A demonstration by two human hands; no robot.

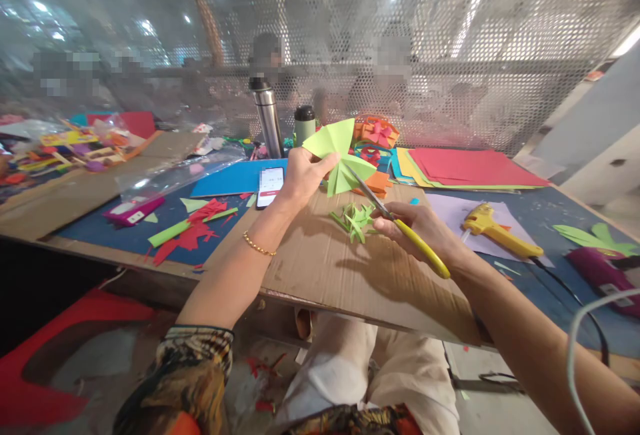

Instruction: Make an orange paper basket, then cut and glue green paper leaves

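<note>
My left hand (304, 175) pinches a light green paper cutout (336, 143) with pointed, creased petals, held up above the table. In my right hand (425, 225) are scissors (417, 245) with yellow handles, their blades pointing up and left to the cutout's lower right part. The blade tips meet the paper there; whether they are cutting into it I cannot tell. Below, green paper scraps (354, 220) lie in a small heap on the brown cardboard (320, 258).
A yellow glue gun (500, 231) with a black cord lies on pale paper at right. Coloured sheets (475, 167) are stacked behind it. A steel flask (267, 118) and a green bottle (304, 127) stand at the back. A phone (271, 188) and red scraps (193, 231) lie left.
</note>
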